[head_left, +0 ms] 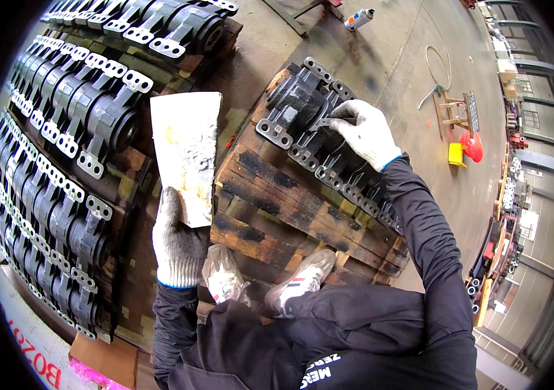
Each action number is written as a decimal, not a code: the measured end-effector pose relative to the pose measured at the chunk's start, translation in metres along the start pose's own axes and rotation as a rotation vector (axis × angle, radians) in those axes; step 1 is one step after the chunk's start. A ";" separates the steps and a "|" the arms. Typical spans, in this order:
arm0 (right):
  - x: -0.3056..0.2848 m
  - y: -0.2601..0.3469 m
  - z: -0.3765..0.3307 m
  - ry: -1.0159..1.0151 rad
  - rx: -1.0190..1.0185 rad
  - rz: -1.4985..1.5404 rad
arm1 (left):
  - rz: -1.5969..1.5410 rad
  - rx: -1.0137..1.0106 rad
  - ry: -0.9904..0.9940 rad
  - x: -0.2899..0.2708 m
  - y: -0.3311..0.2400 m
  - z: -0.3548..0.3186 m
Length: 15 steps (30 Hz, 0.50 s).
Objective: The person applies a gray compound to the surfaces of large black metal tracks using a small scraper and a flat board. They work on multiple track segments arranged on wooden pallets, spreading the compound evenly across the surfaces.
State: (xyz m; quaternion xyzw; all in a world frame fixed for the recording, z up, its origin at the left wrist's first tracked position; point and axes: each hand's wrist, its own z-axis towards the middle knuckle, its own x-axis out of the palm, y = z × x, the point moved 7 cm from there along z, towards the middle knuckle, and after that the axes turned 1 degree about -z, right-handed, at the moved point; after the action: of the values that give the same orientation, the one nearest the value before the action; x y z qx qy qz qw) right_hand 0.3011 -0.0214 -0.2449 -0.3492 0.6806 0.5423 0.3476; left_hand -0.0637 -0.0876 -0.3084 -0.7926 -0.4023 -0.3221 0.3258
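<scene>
The wooden pallet (290,195) carries a row of black cast metal brackets (303,110) running from twelve toward four o'clock. The right hand (365,130), gloved, rests on the bracket at about one o'clock, its fingers (342,123) curled around a small grey tool (326,121) pressed to the casting. The left hand (176,244), at nine o'clock of the pallet, has its fingers clenched on the lower end of a stained, crumpled sheet (186,149) held upright.

To do this well, I judge the tool should stay flat against the casting, with the sheet kept where it can be read and clear of the working hand.

The tool's tip is hidden under the glove, so its kind is unclear. The sheet's face is too blurred to read. The far brackets are partly covered by the right sleeve (426,227).
</scene>
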 end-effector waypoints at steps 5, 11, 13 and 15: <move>0.007 -0.002 -0.002 0.001 -0.057 -0.075 | 0.009 -0.022 -0.044 -0.011 0.000 0.003; 0.020 0.010 -0.003 0.025 -0.116 -0.116 | -0.004 -0.030 -0.033 -0.010 0.002 0.005; 0.013 0.012 -0.003 0.029 -0.057 -0.046 | -0.001 -0.022 -0.027 -0.007 0.000 0.004; 0.004 0.003 -0.005 -0.033 -0.032 -0.003 | -0.008 -0.023 0.001 0.002 -0.002 0.002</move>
State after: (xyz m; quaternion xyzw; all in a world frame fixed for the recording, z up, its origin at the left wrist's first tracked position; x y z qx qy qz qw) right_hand 0.2965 -0.0262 -0.2457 -0.3468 0.6653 0.5584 0.3540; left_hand -0.0642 -0.0840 -0.3073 -0.7945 -0.4016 -0.3286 0.3153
